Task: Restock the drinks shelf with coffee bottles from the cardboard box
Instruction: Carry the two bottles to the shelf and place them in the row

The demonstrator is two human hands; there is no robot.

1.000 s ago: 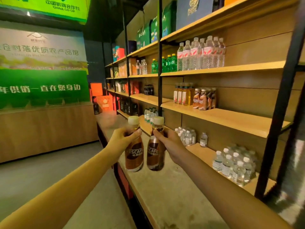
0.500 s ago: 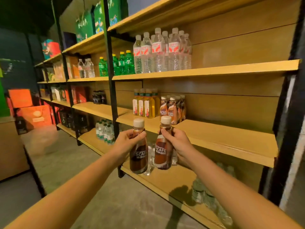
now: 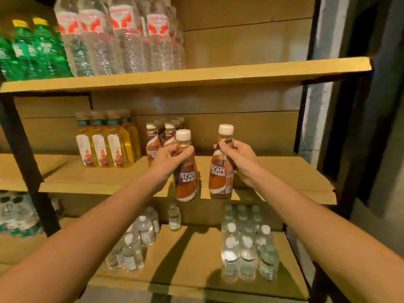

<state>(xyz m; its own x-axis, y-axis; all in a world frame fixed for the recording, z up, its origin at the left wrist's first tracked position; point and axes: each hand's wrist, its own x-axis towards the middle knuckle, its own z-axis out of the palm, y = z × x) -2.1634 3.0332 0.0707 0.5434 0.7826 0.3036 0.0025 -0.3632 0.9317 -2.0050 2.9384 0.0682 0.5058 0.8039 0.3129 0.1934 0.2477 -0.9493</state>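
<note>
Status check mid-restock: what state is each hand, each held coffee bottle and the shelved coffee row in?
left hand: grips left coffee bottle near its neck.
right hand: grips right coffee bottle near its neck.
left coffee bottle: capped, held in the air.
right coffee bottle: capped, upright, at shelf edge; contact unclear.
shelved coffee row: capped, standing.

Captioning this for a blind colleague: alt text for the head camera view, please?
The left hand holds one coffee bottle and the right hand a second coffee bottle by their necks, at the front of the middle shelf, near stocked coffee bottles. Yellow drinks stand further left; water bottles fill shelves above and below.
</note>
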